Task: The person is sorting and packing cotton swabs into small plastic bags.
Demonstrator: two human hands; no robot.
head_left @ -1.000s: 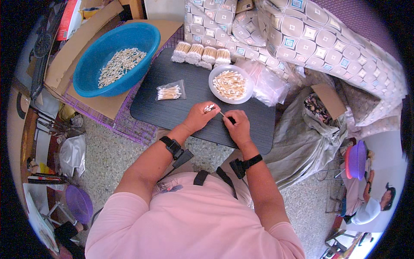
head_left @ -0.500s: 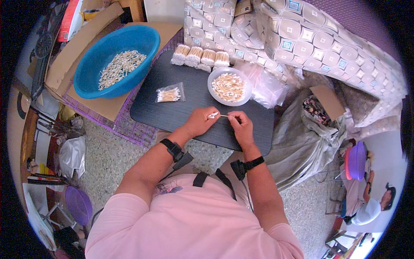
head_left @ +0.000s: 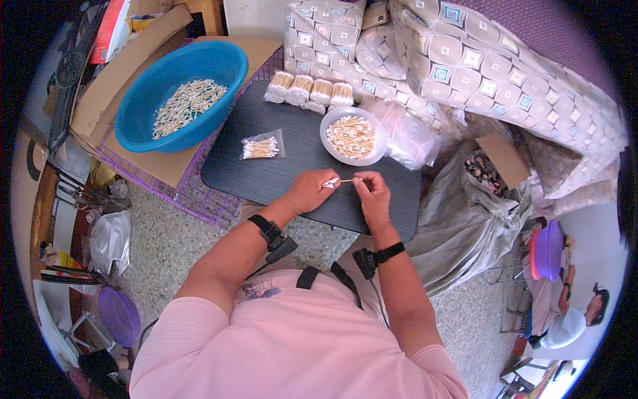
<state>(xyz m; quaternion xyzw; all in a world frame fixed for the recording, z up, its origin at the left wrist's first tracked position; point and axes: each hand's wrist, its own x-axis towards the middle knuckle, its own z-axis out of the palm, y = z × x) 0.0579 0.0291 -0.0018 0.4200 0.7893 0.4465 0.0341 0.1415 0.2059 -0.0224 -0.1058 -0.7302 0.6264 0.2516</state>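
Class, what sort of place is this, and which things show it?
Probably a home's living room doubling as a handwork space: what looks like a patterned sofa stands beyond a small dark table bearing bundled cotton swabs, and a blue basin holds loose swabs.

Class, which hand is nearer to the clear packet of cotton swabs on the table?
Left. The left hand is to the near right of the packet, not touching it; the right hand is farther right, beyond the left.
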